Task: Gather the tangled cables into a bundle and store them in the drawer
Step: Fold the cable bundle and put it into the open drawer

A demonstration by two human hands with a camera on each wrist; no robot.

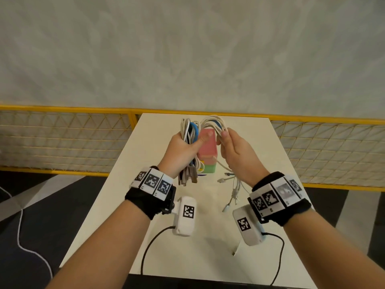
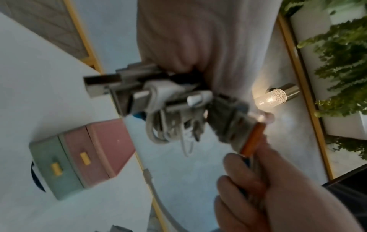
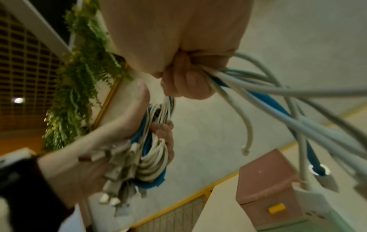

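Observation:
Both hands are raised above the white table (image 1: 173, 243) and share one bundle of white and blue cables (image 1: 190, 130). My left hand (image 1: 183, 149) grips folded loops of it, and grey USB plugs (image 1: 187, 176) hang below the fist. My right hand (image 1: 227, 147) pinches the other loops (image 1: 214, 124) between thumb and fingers; loose white ends (image 1: 231, 192) dangle from it down to the table. Behind the hands stands a small drawer box (image 1: 208, 155), pink drawer on top, green one below, both shut with yellow handles (image 2: 84, 158). The right wrist view shows the same grips (image 3: 186, 81).
The table is narrow, and dark floor lies on both sides. A yellow mesh railing (image 1: 62, 142) runs behind it. A white cable (image 1: 20, 236) lies on the floor at left. The wrist cameras' black leads (image 1: 145, 249) trail over the table's near edge.

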